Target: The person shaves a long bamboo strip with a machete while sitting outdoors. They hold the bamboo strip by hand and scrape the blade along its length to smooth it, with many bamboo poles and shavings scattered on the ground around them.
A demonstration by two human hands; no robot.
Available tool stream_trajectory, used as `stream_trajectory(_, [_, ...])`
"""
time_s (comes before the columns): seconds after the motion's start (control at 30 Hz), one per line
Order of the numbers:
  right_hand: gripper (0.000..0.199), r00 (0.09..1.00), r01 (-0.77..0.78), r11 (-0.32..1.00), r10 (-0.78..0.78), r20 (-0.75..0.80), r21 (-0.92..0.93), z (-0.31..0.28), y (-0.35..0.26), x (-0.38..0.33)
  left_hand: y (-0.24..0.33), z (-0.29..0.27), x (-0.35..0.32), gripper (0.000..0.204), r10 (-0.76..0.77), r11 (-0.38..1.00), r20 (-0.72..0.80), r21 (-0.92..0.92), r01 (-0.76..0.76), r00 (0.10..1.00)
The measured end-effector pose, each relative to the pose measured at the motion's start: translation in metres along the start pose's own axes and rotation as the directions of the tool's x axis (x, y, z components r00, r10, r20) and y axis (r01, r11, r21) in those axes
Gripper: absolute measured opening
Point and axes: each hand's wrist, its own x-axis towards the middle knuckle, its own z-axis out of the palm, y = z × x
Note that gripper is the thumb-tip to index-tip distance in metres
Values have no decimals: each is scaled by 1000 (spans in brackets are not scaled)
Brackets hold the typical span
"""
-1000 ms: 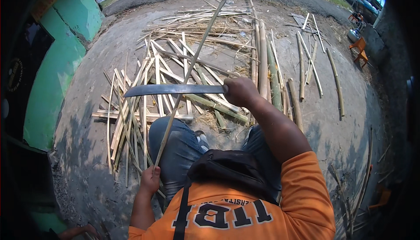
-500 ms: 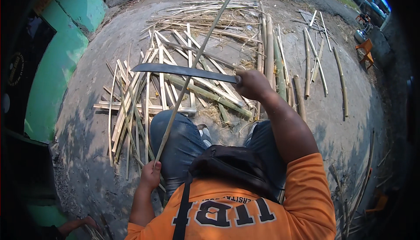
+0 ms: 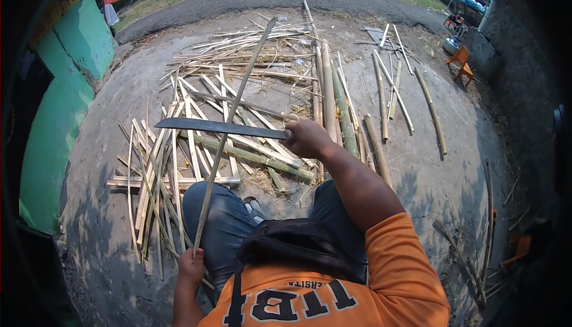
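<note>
Bamboo strip point(image 3: 221, 147): it looked light and stiff along its length — likely springy toward the far tip, with edges that might splinter. The thick lower end, well apart from the blade, seemed the soundest place to take hold.
Its look: long, slender and nearly straight, dull tan-green below and greyer toward the top.
Its place: slanted up and away in front of the person, passing over the left jeans leg point(image 3: 229, 217) and above the slats on the ground.
Left hand point(image 3: 190, 267): closed around the strip's lower end, beside the knee.
Right hand point(image 3: 310, 141): clenched on the machete's grip, most of which the fist hid.
Machete point(image 3: 193, 125): long, dark and slightly curved at the tip, it lay crosswise to the strip, pointing left. It was probably the heavier of the two, safest held by its grip alone. Whether blade and bamboo touched could not be told.
Ground: pale split slats point(image 3: 190, 130) lay in a crisscross heap ahead of the knees, with a green bamboo length point(image 3: 256, 159) among them — and round poles point(image 3: 329, 92) to their right.
Clothing: an orange shirt point(image 3: 381, 306) and a black waist bag point(image 3: 292, 245).
</note>
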Motion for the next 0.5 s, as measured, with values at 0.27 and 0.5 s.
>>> stream_trajectory(0.27, [21,980,183,972,-193,-53,-147,-17,-26,-3,11,-9,-3,76,35,998,-9,44,-35,999])
stream_trajectory(0.5, [21,957,275,951,-284,-53,-143,-28,-41,7,-17,3,-25,82,-41,989,110,-135,56,993])
